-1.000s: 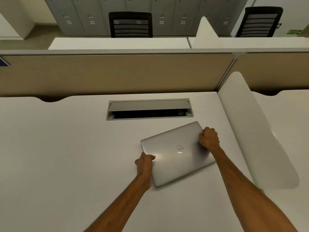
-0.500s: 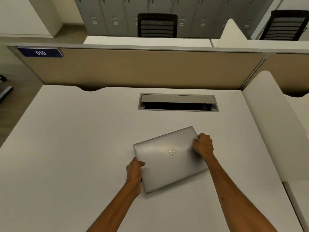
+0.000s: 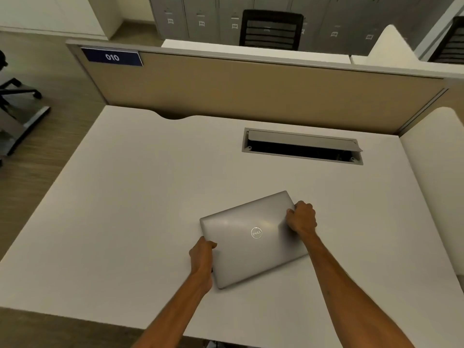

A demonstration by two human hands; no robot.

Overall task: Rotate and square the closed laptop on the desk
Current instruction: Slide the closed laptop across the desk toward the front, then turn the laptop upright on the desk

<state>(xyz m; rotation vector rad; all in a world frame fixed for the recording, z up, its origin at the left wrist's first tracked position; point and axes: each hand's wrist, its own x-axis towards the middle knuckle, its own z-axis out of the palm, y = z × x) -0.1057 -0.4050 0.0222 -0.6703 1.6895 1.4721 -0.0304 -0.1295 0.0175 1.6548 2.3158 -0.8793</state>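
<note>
A closed silver laptop (image 3: pixel 248 243) with a round logo lies flat on the white desk (image 3: pixel 130 209), right of the middle. It sits askew, its right end turned away from me relative to the desk's edges. My left hand (image 3: pixel 202 256) grips its left short edge near the front corner. My right hand (image 3: pixel 302 218) grips its right short edge near the far corner, fingers curled over the lid.
An open cable tray slot (image 3: pixel 302 148) is set in the desk behind the laptop. A tan partition (image 3: pixel 251 91) with a "010" label (image 3: pixel 112 57) closes the back. A white side divider (image 3: pixel 437 172) stands at the right. The desk's left edge drops to the floor.
The view has swung and pulled back, so the desk's left edge and front edge now show. The laptop stays gripped by both hands and its angle looks about the same.
</note>
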